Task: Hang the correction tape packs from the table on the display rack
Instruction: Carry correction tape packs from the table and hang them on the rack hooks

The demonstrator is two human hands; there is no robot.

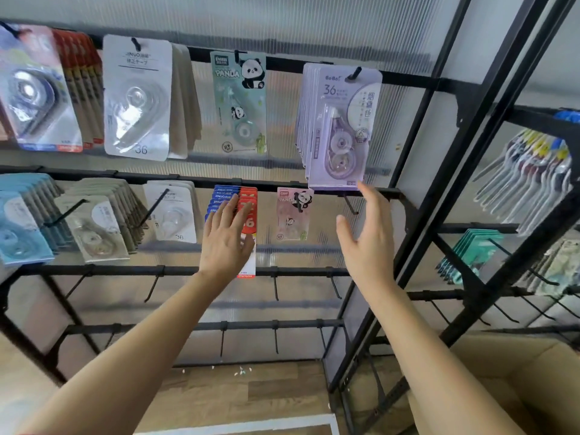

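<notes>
A stack of purple correction tape packs [340, 127] hangs from a hook on the top rail of the black display rack [408, 81]. My right hand [365, 243] is raised just below that stack, fingers straight, one fingertip close to its bottom edge. My left hand [227, 238] lies with spread fingers on a stack of blue and red correction tape packs [248, 205] hanging on the second rail. Neither hand holds a pack. No table is in view.
Panda packs hang alone: a green one [240, 102] above, a pink one [293, 213] below. White, grey and blue packs fill the hooks to the left. Bare hooks [275, 287] line the lower rails. A second rack with pens [530, 180] stands to the right, above a cardboard box [502, 387].
</notes>
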